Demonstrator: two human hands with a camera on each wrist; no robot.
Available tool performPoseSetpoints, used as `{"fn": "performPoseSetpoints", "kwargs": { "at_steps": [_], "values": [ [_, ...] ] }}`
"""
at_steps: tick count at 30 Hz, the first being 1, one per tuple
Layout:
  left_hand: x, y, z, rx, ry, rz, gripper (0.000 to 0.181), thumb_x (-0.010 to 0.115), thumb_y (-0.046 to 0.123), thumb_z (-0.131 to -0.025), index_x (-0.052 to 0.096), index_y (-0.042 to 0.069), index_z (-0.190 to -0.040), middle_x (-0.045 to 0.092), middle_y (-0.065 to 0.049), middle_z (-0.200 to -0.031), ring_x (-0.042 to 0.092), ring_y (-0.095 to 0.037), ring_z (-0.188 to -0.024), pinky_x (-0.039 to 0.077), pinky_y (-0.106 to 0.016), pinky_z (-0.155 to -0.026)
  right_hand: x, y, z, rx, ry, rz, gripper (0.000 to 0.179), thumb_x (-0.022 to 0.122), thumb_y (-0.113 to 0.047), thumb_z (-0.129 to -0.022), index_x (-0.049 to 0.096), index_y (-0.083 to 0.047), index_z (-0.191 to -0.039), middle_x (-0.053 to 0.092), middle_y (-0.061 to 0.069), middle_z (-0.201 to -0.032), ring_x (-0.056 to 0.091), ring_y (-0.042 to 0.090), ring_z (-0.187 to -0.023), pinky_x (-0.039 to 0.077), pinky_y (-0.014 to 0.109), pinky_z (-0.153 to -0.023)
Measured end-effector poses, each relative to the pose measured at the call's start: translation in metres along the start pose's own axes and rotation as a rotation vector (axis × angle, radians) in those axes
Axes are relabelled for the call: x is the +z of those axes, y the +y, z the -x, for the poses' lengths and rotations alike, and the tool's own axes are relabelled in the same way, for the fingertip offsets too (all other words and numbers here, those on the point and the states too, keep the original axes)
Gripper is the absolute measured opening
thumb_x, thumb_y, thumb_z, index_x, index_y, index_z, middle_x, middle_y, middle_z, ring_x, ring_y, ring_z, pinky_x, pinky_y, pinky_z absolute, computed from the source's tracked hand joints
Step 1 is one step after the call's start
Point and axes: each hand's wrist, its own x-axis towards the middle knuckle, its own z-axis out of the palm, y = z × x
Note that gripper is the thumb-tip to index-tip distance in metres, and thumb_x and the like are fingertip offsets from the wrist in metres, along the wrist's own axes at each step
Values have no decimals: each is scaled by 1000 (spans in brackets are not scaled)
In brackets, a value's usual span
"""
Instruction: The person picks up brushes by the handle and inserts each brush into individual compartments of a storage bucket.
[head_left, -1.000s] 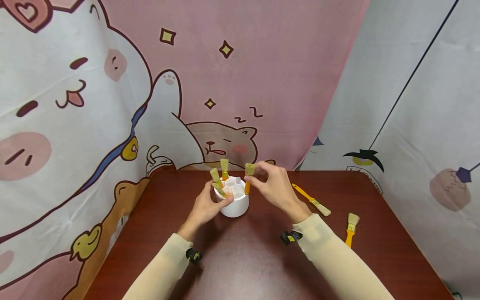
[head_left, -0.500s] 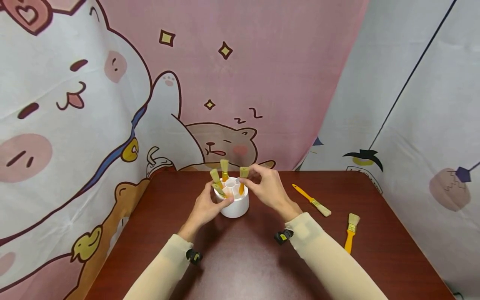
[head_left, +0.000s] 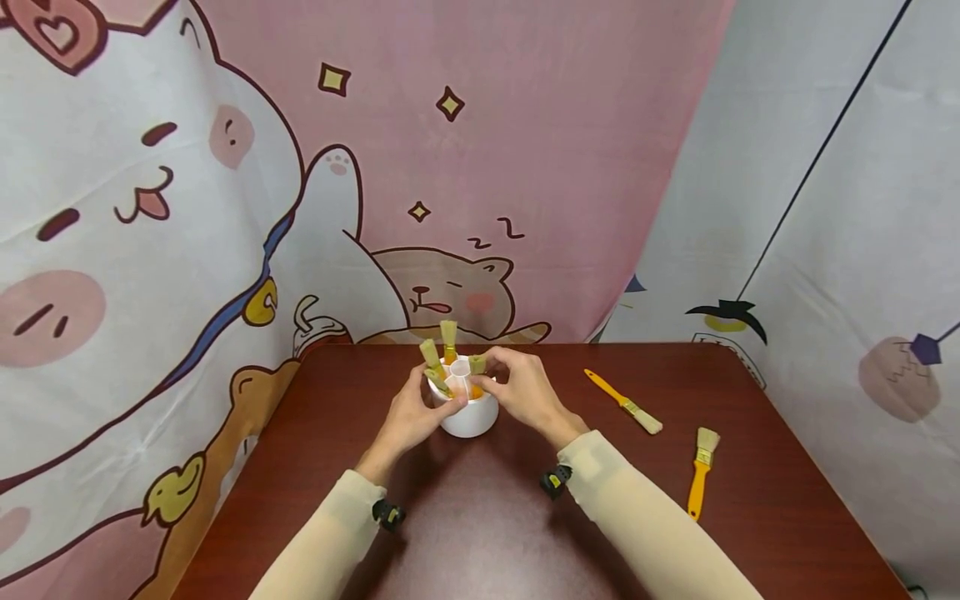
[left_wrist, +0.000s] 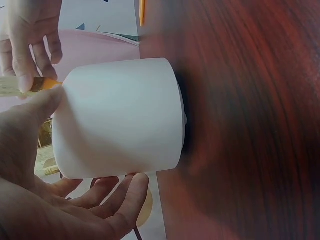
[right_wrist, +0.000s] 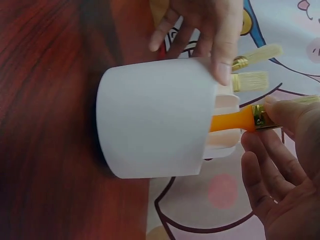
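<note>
A white round brush holder (head_left: 469, 419) with compartments stands upright on the table. My left hand (head_left: 408, 417) grips its left side, thumb at the rim and fingers round the wall, as the left wrist view (left_wrist: 117, 120) shows. My right hand (head_left: 527, 390) pinches a paintbrush by its metal ferrule (right_wrist: 260, 117). This brush's orange handle (right_wrist: 232, 121) reaches down inside the holder, bristles up; its lower end is hidden. Several other paintbrushes stand in the holder, bristles up, among them a rear brush (head_left: 448, 333) and a left brush (head_left: 430, 353).
Two more paintbrushes lie on the brown table (head_left: 480, 533) to the right: one brush (head_left: 624, 402) beyond the right hand, another brush (head_left: 702, 467) nearer the right edge. A cartoon-printed curtain (head_left: 570, 167) hangs behind the table.
My right hand has moved left and down, lowering the pinched paintbrush from the holder's right rim into the holder. The left hand keeps its grip in the same place.
</note>
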Motion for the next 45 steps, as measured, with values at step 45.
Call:
{"fn": "performPoseSetpoints", "kwargs": {
  "at_steps": [45],
  "values": [
    [0, 0, -2, 15, 7, -7, 95, 95, 44, -99, 46, 9, -172, 69, -24, -158, 70, -40, -138, 59, -63, -115, 5, 8, 17, 16, -176, -12, 23, 91, -5, -101, 85, -8, -122, 83, 9, -118, 85, 24, -105, 72, 47, -92]
  ]
}}
